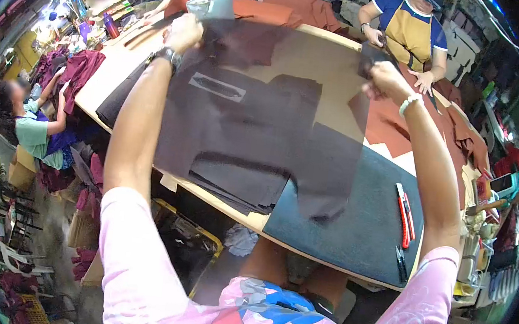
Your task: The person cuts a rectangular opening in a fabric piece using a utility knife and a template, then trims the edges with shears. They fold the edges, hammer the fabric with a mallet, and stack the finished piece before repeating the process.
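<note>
A dark brown fabric piece (pixel 232 122) is stretched between my two hands above the table, smeared by motion so that things behind it show through. My left hand (pixel 184 33), with a watch on the wrist, is closed on its far left corner. Closed on the far right corner is my right hand (pixel 385 80), which wears a pale bracelet. Beneath the cloth lies a stack of dark cut pieces (pixel 232 184). A pale rectangular label or strip (pixel 216 87) shows through the cloth.
A black cutting mat (pixel 329 212) covers the table's near right, bearing a red box cutter (pixel 404 216) and small thread snips (pixel 401 263). Rust-coloured fabric (pixel 394 128) lies at right. Co-workers stand across the table (pixel 94 93) and at left, one handling maroon cloth (pixel 83 76).
</note>
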Demonstrator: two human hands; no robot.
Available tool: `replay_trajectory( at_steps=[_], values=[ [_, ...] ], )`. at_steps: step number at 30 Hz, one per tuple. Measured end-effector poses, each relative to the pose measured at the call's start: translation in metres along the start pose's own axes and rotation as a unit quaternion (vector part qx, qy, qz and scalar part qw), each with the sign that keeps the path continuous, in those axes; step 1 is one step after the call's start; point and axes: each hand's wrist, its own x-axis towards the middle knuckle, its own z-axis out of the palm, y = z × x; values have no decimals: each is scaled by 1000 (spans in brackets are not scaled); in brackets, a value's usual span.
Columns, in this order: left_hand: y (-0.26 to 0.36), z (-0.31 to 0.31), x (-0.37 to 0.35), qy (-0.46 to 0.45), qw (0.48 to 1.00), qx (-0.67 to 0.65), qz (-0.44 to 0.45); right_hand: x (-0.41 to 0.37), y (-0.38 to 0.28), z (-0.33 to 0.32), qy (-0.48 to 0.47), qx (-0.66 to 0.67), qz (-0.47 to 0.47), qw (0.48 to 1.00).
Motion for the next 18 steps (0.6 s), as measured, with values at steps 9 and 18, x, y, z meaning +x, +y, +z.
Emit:
replay_trajectory(
  at_steps=[9,18],
  values=[
    [16,-44,59,213,833,-507,-63,32,-34,-20,190,516,-274,789],
    [-45,-18,-41,307,841,-445,7,-44,-24,67,165,570,-253,764]
  ],
)
